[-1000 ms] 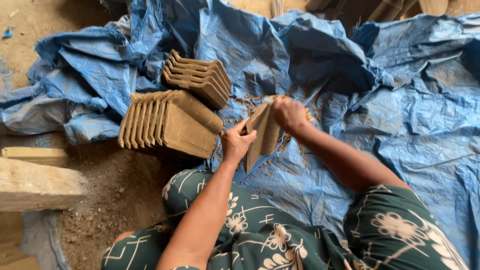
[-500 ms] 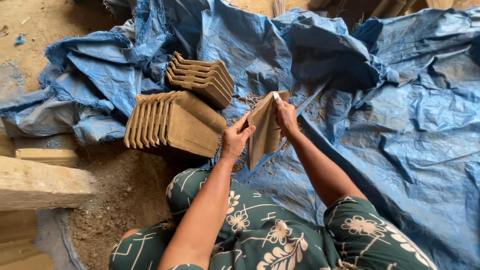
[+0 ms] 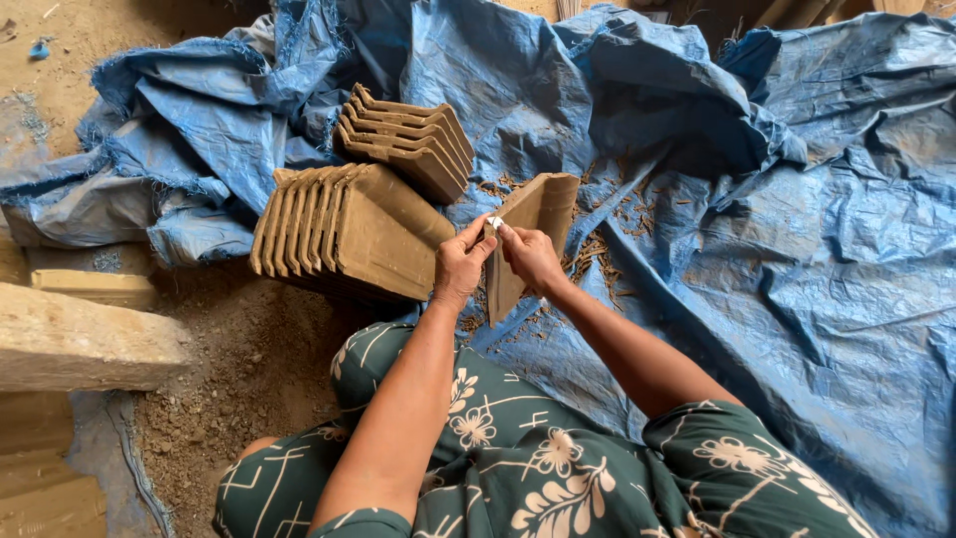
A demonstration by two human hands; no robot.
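1. Head view, the hands: the left hand (image 3: 460, 261) and right hand (image 3: 530, 254) meet at the near upper edge of a clay tile (image 3: 528, 234) that stands on its end on the blue tarp (image 3: 797, 249). Half a second ago the right hand was higher, at the tile's top edge; it has since dropped down to join the left. Both hands are closed in a pinch, their fingertips pressed on a small pale object (image 3: 493, 222) held against the tile's edge; what that object is I cannot tell.

2. Head view, what the change suggests: with both hands now at one spot, the work looks to have moved from the top edge to this side edge, probably scraping or trimming. Loose brown shavings (image 3: 597, 239) lie on the tarp just behind the tile.

3. Head view, the tile: flat, brown, matt, with a ridged profile at the top; it leans slightly away from the person and stands between the knees and the stacks.

4. Head view, surroundings: a row of like tiles on edge (image 3: 339, 231) stands just left of the hands, and a second stack (image 3: 408, 144) lies behind it. Bare earth floor (image 3: 239, 349) and a pale block (image 3: 80, 344) lie to the left.
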